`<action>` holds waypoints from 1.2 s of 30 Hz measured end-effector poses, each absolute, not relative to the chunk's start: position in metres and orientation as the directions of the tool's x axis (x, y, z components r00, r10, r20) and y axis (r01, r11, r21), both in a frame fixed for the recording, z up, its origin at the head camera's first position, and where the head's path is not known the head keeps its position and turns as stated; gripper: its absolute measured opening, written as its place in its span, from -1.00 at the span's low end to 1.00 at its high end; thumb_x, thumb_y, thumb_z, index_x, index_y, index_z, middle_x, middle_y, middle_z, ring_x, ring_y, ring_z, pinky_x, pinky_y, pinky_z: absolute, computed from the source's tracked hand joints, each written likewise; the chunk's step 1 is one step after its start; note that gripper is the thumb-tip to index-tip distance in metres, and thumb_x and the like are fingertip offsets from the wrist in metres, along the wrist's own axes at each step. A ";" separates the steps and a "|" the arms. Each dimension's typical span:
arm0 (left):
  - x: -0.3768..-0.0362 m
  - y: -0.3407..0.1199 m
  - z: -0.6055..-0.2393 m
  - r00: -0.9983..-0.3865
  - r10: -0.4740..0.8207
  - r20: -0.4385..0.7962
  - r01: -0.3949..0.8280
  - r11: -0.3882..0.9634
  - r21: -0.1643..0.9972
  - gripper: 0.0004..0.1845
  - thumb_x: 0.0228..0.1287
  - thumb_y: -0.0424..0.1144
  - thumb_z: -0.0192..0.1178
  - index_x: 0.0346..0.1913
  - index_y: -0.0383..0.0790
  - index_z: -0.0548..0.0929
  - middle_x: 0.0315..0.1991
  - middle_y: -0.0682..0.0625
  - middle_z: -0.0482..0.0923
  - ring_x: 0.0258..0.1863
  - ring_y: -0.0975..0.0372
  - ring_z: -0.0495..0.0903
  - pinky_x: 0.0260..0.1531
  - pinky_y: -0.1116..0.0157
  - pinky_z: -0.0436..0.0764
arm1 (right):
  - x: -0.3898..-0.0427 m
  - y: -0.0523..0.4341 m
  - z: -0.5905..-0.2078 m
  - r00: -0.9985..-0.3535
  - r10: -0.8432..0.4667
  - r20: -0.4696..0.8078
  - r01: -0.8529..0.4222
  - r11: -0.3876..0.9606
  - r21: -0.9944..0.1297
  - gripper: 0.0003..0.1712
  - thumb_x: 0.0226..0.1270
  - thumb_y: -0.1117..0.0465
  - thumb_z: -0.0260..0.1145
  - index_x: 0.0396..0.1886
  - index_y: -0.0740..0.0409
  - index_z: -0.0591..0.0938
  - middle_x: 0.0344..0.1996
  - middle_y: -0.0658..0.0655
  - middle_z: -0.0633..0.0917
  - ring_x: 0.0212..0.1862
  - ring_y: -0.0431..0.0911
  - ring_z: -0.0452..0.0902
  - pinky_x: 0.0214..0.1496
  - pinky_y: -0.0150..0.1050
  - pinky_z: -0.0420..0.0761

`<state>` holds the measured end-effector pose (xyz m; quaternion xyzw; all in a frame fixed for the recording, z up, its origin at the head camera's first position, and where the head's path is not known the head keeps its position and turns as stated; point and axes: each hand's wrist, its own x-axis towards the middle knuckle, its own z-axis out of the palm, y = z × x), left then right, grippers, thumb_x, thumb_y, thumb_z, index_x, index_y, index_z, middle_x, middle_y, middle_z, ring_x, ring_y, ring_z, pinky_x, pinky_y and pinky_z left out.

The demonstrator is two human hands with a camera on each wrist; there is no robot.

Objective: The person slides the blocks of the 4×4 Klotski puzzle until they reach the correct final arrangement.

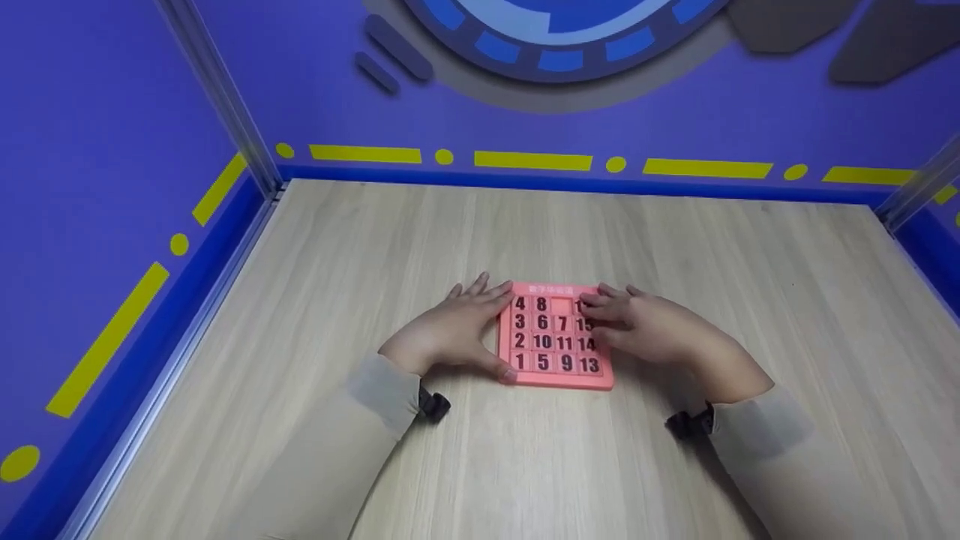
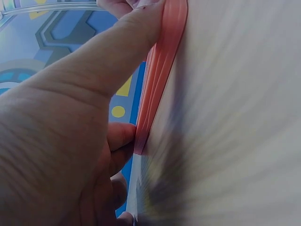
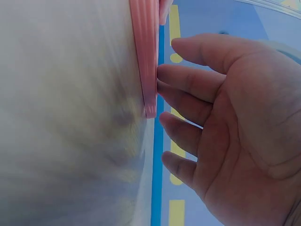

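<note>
a pink sliding number puzzle [image 1: 555, 337] lies flat on the pale wood-grain tabletop [image 1: 675, 247], about the middle of it and a little towards the near edge. its black-numbered tiles sit in a four-by-four grid, with one blank cell in the far row, third from the left.

the left hand [image 1: 457, 326] braces the puzzle's left edge: the thumb lies along the near-left corner, the fingers reach up to the far-left corner, and the palm sits on the table just beside the frame. the left wrist view shows the thumb [image 2: 117, 52] pressed straight along the pink rim [image 2: 160, 80], fingers loosely bent behind it.

the right hand [image 1: 645, 326] comes in from the right, its fingers spread flat over the rightmost column of tiles, covering part of their numbers. in the right wrist view the fingertips [image 3: 164, 75] touch the pink edge [image 3: 146, 56], fingers relaxed, gripping nothing.

beige sleeves [image 1: 375, 390] cover both forearms. purple walls [image 1: 90, 150] with yellow dashes surround the table.
</note>
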<state>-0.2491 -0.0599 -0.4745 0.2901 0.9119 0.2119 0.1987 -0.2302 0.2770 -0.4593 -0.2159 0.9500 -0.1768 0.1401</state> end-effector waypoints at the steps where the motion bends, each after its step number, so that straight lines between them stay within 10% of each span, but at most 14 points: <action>1: -0.249 -0.060 -0.474 -0.754 0.612 -0.241 0.445 0.744 0.498 0.57 -0.05 0.47 0.69 0.89 -0.02 0.00 0.92 0.16 -0.20 0.92 0.07 -0.41 0.90 -0.09 -0.37 | -0.230 0.277 -0.459 -0.867 -0.460 -0.193 -0.361 0.845 -0.394 -0.38 0.70 0.01 0.32 0.64 0.02 0.60 0.71 0.12 0.49 0.84 0.20 0.18 0.93 0.35 0.03; 10: -0.251 -0.058 -0.475 -0.749 0.621 -0.230 0.459 0.737 0.496 0.57 -0.06 0.51 0.67 0.89 -0.03 0.02 0.92 0.14 -0.18 0.92 0.04 -0.38 0.91 -0.08 -0.35 | -0.230 0.270 -0.451 -0.857 -0.492 -0.156 -0.381 0.807 -0.451 -0.24 0.70 0.05 0.36 0.77 0.05 0.42 0.81 0.15 0.34 0.80 0.23 0.27 0.82 0.32 0.34; 36: -0.250 -0.059 -0.475 -0.744 0.626 -0.233 0.466 0.736 0.491 0.56 -0.03 0.49 0.67 0.89 -0.02 -0.01 0.92 0.13 -0.20 0.92 0.06 -0.39 0.91 -0.05 -0.35 | -0.238 0.247 -0.459 -0.819 -0.544 -0.183 -0.445 0.804 -0.395 -0.38 0.75 -0.02 0.31 0.67 0.02 0.57 0.69 0.15 0.53 0.82 0.22 0.22 0.92 0.36 0.06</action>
